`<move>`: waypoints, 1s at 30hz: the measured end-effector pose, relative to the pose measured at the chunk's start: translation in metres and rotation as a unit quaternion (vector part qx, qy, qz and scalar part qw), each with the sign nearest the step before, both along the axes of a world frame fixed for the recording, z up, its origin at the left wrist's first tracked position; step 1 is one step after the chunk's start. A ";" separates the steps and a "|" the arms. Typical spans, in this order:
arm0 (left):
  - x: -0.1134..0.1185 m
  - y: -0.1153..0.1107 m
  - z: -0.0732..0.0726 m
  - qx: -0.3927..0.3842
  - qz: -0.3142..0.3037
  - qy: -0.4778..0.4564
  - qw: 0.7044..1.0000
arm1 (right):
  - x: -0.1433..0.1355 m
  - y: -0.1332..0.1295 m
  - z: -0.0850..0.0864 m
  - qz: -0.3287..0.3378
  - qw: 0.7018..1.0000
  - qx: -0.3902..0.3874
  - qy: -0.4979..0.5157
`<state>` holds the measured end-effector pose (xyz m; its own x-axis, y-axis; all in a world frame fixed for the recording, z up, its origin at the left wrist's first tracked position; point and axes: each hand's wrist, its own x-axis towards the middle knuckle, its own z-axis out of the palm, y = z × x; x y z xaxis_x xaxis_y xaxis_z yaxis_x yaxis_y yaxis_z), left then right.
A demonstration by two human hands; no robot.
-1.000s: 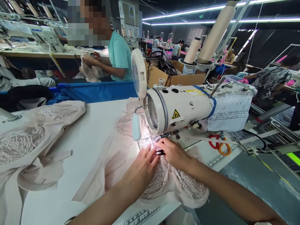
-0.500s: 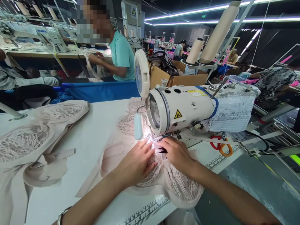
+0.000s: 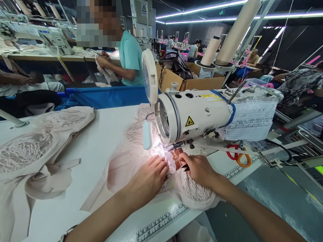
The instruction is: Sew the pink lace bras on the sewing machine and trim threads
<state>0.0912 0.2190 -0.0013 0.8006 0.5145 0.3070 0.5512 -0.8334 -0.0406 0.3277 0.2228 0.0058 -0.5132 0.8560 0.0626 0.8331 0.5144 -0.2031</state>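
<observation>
A pale pink lace bra (image 3: 138,133) lies under the head of a white sewing machine (image 3: 196,116), lit brightly near the needle area. My left hand (image 3: 150,176) rests on it, fingers drawn together and closed on the bunched fabric just before the presser area. My right hand (image 3: 199,169) is closed around a small dark tool with pointed tips (image 3: 186,167), which looks like thread snips. It is right of the needle area, above the lace cup (image 3: 194,188). A brownish-orange surface shows between the hands. The needle itself cannot be made out.
More lace bras (image 3: 27,151) lie at the left of the white table (image 3: 106,127). Scissors with red and orange handles (image 3: 238,155) lie right of the machine. A printed ruler (image 3: 161,223) runs along the front edge. A co-worker in a teal shirt (image 3: 131,55) sits beyond a blue cloth bin.
My right hand has moved right and slightly down, away from the needle area, with the dark tool. My left fingers have drawn together, and the bra's lit edge is bunched and more exposed.
</observation>
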 end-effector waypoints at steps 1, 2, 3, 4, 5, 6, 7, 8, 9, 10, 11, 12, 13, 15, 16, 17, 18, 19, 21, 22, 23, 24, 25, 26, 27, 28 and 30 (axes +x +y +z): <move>-0.001 0.001 0.001 -0.011 0.000 -0.003 1.000 | -0.001 0.005 0.006 0.012 0.999 -0.029 -0.021; -0.001 0.002 0.003 -0.025 0.001 -0.005 1.000 | -0.003 0.009 0.012 0.028 0.998 -0.048 -0.043; -0.002 0.002 0.004 -0.035 0.003 -0.009 0.999 | -0.005 0.013 0.017 0.041 0.996 -0.059 -0.062; -0.002 0.002 0.005 -0.041 0.003 -0.013 0.999 | -0.007 0.015 0.021 0.047 0.994 -0.064 -0.076; -0.003 0.002 0.006 -0.044 0.001 -0.015 0.999 | -0.009 0.017 0.023 0.047 0.993 -0.065 -0.087; -0.003 0.002 0.007 -0.046 -0.001 -0.017 0.999 | -0.011 0.019 0.025 0.046 0.992 -0.067 -0.096; -0.003 0.002 0.008 -0.048 -0.001 -0.019 0.999 | -0.013 0.020 0.026 0.045 0.991 -0.069 -0.102; -0.003 0.002 0.008 -0.053 -0.001 -0.022 0.998 | -0.015 0.021 0.027 0.045 0.991 -0.071 -0.106; -0.003 0.002 0.009 -0.061 0.002 -0.026 0.998 | -0.016 0.022 0.027 0.045 0.991 -0.070 -0.107; -0.003 0.002 0.010 -0.070 0.005 -0.030 0.997 | -0.017 0.023 0.026 0.044 0.991 -0.067 -0.106; -0.003 0.002 0.010 -0.080 0.008 -0.033 0.996 | -0.018 0.024 0.026 0.043 0.992 -0.063 -0.104; -0.003 0.002 0.011 -0.089 0.010 -0.034 0.995 | -0.018 0.025 0.025 0.043 0.992 -0.058 -0.100; -0.003 0.002 0.011 -0.094 0.011 -0.034 0.995 | -0.018 0.025 0.024 0.044 0.993 -0.053 -0.096; -0.004 0.003 0.011 -0.094 0.015 -0.032 0.995 | -0.017 0.027 0.022 0.052 0.994 -0.047 -0.085; -0.005 0.003 0.011 -0.090 0.017 -0.033 0.995 | -0.017 0.028 0.021 0.056 0.994 -0.044 -0.080; -0.006 0.004 0.010 -0.084 0.020 -0.035 0.996 | -0.017 0.029 0.020 0.061 0.994 -0.042 -0.076; -0.007 0.004 0.008 -0.077 0.023 -0.037 0.996 | -0.017 0.029 0.020 0.063 0.994 -0.041 -0.073; -0.008 0.004 0.007 -0.072 0.025 -0.037 0.996 | -0.017 0.030 0.021 0.064 0.994 -0.042 -0.072; -0.010 0.005 0.004 -0.061 0.031 -0.034 0.997 | -0.017 0.031 0.022 0.058 0.995 -0.043 -0.073; -0.010 0.005 0.003 -0.054 0.035 -0.031 0.997 | -0.017 0.032 0.023 0.055 0.995 -0.043 -0.072; -0.010 0.005 0.002 -0.049 0.038 -0.030 0.998 | -0.017 0.033 0.023 0.054 0.995 -0.041 -0.071; -0.010 0.005 0.002 -0.046 0.043 -0.029 0.998 | -0.017 0.033 0.023 0.056 0.995 -0.039 -0.068; -0.010 0.005 0.002 -0.045 0.047 -0.029 0.997 | -0.016 0.034 0.021 0.063 0.995 -0.038 -0.061; -0.010 0.006 0.002 -0.045 0.049 -0.029 0.997 | -0.015 0.036 0.019 0.073 0.995 -0.038 -0.053; -0.010 0.006 0.002 -0.047 0.050 -0.029 0.997 | -0.013 0.037 0.015 0.085 0.995 -0.040 -0.045; -0.010 0.006 0.003 -0.048 0.049 -0.028 0.997 | -0.012 0.038 0.011 0.095 0.994 -0.044 -0.036; -0.011 0.006 0.004 -0.045 0.047 -0.027 0.998 | -0.009 0.041 0.002 0.107 0.993 -0.049 -0.023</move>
